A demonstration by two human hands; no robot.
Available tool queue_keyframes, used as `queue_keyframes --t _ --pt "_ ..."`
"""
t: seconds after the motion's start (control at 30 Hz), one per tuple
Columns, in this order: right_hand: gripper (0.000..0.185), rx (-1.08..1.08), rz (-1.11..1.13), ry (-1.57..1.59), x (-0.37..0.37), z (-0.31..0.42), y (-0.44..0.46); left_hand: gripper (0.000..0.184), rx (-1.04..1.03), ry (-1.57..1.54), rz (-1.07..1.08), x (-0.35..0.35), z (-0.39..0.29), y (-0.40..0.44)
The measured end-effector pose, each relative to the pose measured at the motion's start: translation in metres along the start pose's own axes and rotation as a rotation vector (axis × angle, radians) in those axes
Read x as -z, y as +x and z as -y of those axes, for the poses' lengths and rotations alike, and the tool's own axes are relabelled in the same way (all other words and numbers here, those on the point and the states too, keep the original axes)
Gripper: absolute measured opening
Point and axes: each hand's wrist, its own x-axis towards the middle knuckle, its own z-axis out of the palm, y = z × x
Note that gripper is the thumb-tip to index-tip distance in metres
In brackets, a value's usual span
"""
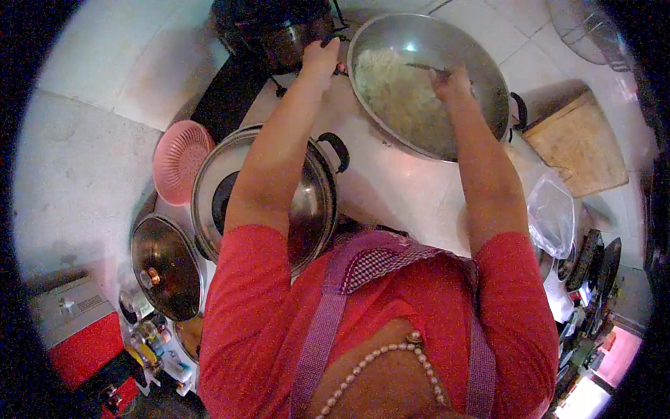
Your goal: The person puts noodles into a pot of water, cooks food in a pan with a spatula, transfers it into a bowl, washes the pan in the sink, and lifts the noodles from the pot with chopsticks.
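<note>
The right hand [453, 82] is inside the large metal pan [481, 119], over its contents. Its fingers are closed on a dark, slender utensil [421, 66], whose visible end points to the left across the pan. The pan stands on the light desk [412, 185] and holds pale, stringy food [384, 73] in cloudy liquid; the food is bunched mainly toward the pan's left side. A bright reflection shows on the inner wall, and a black handle [518, 110] projects from the right side.

The left hand [322, 57] is bent closed on a small dark part between the pan's left rim and the dark pot [283, 42]. Which vessel that part belongs to cannot be told.

Below the left forearm sits a round lidded pot [317, 202] with a black side handle. Just beside it, on the left, are a pink slotted basket [183, 162] and a dark, shiny lid [167, 267] with a copper-coloured knob. A wooden board [581, 148] lies right of the pan, with a container lined in clear plastic [551, 215] near its lower edge. A wire strainer [593, 31] is at the upper right, partly lost in shadow.
</note>
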Motion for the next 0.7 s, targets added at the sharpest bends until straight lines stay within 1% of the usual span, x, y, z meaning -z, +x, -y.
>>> queue_keyframes --t 0.03,0.07,0.17,0.2,0.27,0.33,0.37,0.43,0.5,0.53,0.63,0.67,0.7 --pt "0.059 -0.242 -0.105 0.548 -0.015 0.018 -0.019 0.032 -0.001 -0.007 0.007 0.001 0.0 -0.001" --pt "0.053 -0.316 -0.2 0.693 -0.018 0.02 -0.02 0.032 -0.001 -0.013 0.017 0.001 0.0 -0.002" --pt "0.04 -0.313 -0.331 0.736 -0.011 0.032 -0.013 0.034 -0.102 0.148 -0.07 0.003 0.001 0.0" --pt "0.038 -0.292 -0.336 0.736 -0.01 0.041 -0.013 0.035 -0.083 0.119 -0.005 0.005 0.001 0.001" --pt "0.039 -0.213 -0.282 0.701 -0.006 0.069 -0.022 0.038 -0.04 0.065 0.123 0.01 -0.001 0.001" --pt "0.04 -0.111 -0.193 0.644 0.0 0.093 -0.031 0.038 -0.013 0.145 0.078 0.009 -0.012 -0.01" --pt "0.039 -0.096 -0.164 0.659 0.008 0.098 -0.027 0.038 -0.001 0.185 0.058 0.007 -0.017 -0.014" --pt "0.038 -0.062 -0.109 0.686 0.038 0.112 0.004 0.036 -0.29 0.446 -0.189 0.008 0.024 0.032" --pt "0.036 -0.03 -0.053 0.712 0.068 0.123 0.034 0.035 -0.323 0.458 -0.231 0.004 0.025 0.03" --pt "0.036 -0.016 -0.023 0.726 0.075 0.127 0.038 0.035 -0.206 0.344 -0.15 0.004 -0.004 -0.004" --pt "0.035 0.052 -0.124 0.716 0.071 0.171 0.007 0.032 -0.067 0.208 -0.045 0.003 -0.023 -0.023" --pt "0.041 0.067 -0.023 0.796 0.081 0.178 0.013 0.03 -0.076 0.199 -0.039 0.004 -0.018 -0.019" --pt "0.043 0.088 -0.073 0.754 0.08 0.183 0.007 0.029 -0.085 0.189 -0.032 0.004 -0.015 -0.014"
